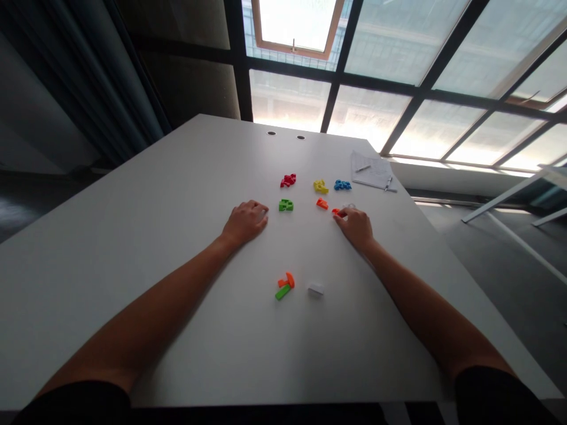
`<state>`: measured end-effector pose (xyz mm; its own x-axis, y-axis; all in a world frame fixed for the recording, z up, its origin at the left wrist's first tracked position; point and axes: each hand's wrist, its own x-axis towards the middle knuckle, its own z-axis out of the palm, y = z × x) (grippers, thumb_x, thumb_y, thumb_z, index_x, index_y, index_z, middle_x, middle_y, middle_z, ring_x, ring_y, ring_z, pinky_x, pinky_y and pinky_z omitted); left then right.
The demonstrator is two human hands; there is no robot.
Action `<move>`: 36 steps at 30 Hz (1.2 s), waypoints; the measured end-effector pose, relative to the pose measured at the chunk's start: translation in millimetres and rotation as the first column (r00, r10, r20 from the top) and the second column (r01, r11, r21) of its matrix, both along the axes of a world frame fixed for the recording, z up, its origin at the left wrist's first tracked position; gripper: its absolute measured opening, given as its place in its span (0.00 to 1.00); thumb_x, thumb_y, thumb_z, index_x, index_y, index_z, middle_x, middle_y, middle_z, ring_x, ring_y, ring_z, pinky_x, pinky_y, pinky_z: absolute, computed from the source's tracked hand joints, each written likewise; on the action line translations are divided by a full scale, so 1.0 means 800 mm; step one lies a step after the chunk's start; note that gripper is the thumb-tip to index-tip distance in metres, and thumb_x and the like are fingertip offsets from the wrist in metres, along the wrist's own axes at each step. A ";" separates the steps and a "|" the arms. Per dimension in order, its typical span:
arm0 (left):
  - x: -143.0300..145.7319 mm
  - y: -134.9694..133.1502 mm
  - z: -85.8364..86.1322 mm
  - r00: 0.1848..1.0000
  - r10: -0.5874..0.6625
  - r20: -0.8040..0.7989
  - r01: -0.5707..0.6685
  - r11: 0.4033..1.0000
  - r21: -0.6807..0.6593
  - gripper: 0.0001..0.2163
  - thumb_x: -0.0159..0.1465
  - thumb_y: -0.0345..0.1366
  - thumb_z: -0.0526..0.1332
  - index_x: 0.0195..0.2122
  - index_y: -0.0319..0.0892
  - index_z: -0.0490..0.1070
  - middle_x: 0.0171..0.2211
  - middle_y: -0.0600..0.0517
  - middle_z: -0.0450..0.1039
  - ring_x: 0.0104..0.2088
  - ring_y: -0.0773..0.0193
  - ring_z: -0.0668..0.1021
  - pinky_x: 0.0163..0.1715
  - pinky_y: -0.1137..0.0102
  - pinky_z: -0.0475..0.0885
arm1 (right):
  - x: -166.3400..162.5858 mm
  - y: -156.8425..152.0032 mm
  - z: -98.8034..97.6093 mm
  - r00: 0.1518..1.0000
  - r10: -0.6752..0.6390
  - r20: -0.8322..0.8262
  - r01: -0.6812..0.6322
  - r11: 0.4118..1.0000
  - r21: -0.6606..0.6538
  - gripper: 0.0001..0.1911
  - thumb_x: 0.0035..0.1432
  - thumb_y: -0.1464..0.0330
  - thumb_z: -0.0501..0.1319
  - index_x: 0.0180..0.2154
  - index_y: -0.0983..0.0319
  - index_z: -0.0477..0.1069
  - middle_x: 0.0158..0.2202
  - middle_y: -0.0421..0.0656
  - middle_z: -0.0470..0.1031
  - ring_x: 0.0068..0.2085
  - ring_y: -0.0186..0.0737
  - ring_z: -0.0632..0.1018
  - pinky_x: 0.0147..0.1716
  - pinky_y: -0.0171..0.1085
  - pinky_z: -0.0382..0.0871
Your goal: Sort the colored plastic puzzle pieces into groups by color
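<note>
My right hand (355, 227) pinches a small orange block (335, 211) between thumb and fingertips, at the table surface. Just behind its knuckles lies a whitish piece (349, 206), partly hidden. To the left, a second orange block (322, 203) lies a short way off. My left hand (245, 219) rests on the table, its fingers loosely bent with a gap at the thumb; no object shows in it. Right of its fingertips sits a cluster of green blocks (286, 205). Nearer me lie an orange piece (290, 279), touching or overlapping a green block (282, 292), and a white block (316, 289).
Red (288, 180), yellow (321, 186) and blue blocks (342, 185) lie in separate groups farther back on the white table (212, 330). Papers (372, 168) with pens are at the far right edge. Two round holes mark the table's far end, before the windows.
</note>
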<state>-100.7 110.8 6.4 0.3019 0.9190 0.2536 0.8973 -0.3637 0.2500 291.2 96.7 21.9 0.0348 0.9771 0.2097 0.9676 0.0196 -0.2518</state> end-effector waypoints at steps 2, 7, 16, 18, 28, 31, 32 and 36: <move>0.000 0.000 0.000 1.000 0.001 -0.008 -0.001 1.000 -0.004 0.19 0.78 0.41 0.61 0.63 0.47 0.84 0.63 0.37 0.83 0.63 0.38 0.82 0.66 0.45 0.77 | -0.004 0.008 0.006 0.999 -0.023 0.035 0.025 0.999 -0.036 0.10 0.79 0.64 0.69 0.52 0.60 0.89 0.55 0.53 0.90 0.56 0.55 0.88 0.60 0.45 0.79; -0.001 0.001 0.000 1.000 0.004 -0.011 -0.004 1.000 0.003 0.19 0.78 0.42 0.60 0.64 0.46 0.84 0.63 0.37 0.83 0.63 0.39 0.82 0.67 0.45 0.77 | -0.018 0.023 0.010 0.996 -0.053 0.071 0.057 0.997 -0.057 0.13 0.80 0.65 0.67 0.56 0.59 0.89 0.57 0.54 0.90 0.59 0.56 0.88 0.62 0.45 0.79; 0.000 0.001 0.000 1.000 0.010 -0.005 -0.010 1.000 0.002 0.19 0.78 0.42 0.61 0.63 0.45 0.84 0.62 0.36 0.83 0.62 0.38 0.82 0.65 0.44 0.77 | -0.027 0.025 0.002 0.999 0.003 0.039 -0.002 1.000 -0.018 0.14 0.79 0.68 0.67 0.56 0.58 0.90 0.57 0.53 0.91 0.61 0.57 0.87 0.65 0.47 0.76; -0.001 0.001 0.000 1.000 0.002 -0.003 -0.002 1.000 0.008 0.18 0.77 0.42 0.62 0.63 0.46 0.85 0.62 0.37 0.83 0.62 0.39 0.82 0.65 0.45 0.77 | -0.029 0.024 0.002 0.999 0.008 0.033 -0.008 1.000 -0.013 0.13 0.78 0.68 0.67 0.56 0.58 0.91 0.56 0.53 0.91 0.60 0.58 0.87 0.65 0.47 0.76; 0.000 0.000 0.001 1.000 0.007 -0.008 -0.007 1.000 -0.003 0.19 0.78 0.42 0.62 0.64 0.45 0.85 0.63 0.37 0.83 0.62 0.39 0.82 0.65 0.45 0.77 | -0.022 0.025 -0.001 0.997 0.009 -0.081 -0.002 0.996 0.086 0.15 0.76 0.72 0.67 0.59 0.59 0.89 0.55 0.49 0.91 0.56 0.55 0.88 0.60 0.45 0.78; 0.000 0.001 0.001 1.000 0.004 -0.001 -0.004 1.000 0.000 0.18 0.78 0.41 0.62 0.63 0.46 0.85 0.62 0.37 0.83 0.62 0.39 0.82 0.65 0.45 0.77 | -0.018 0.026 -0.006 0.996 -0.009 -0.084 0.017 0.995 0.096 0.15 0.77 0.71 0.66 0.59 0.60 0.87 0.55 0.51 0.91 0.56 0.56 0.88 0.59 0.46 0.78; 0.000 0.001 0.000 1.000 0.004 0.002 -0.004 1.000 0.002 0.18 0.77 0.41 0.62 0.63 0.46 0.85 0.62 0.37 0.83 0.62 0.39 0.83 0.65 0.45 0.77 | -0.017 0.026 -0.008 0.997 -0.006 -0.079 0.013 0.996 0.092 0.16 0.77 0.71 0.66 0.60 0.60 0.86 0.55 0.51 0.91 0.57 0.57 0.87 0.59 0.46 0.78; 0.000 0.002 -0.002 1.000 0.001 0.014 -0.001 1.000 0.010 0.18 0.77 0.41 0.63 0.63 0.46 0.85 0.62 0.37 0.83 0.62 0.38 0.82 0.65 0.44 0.78 | -0.015 0.028 -0.017 0.998 0.043 -0.056 -0.038 0.996 0.086 0.18 0.77 0.73 0.65 0.62 0.59 0.85 0.57 0.51 0.90 0.60 0.60 0.85 0.61 0.50 0.78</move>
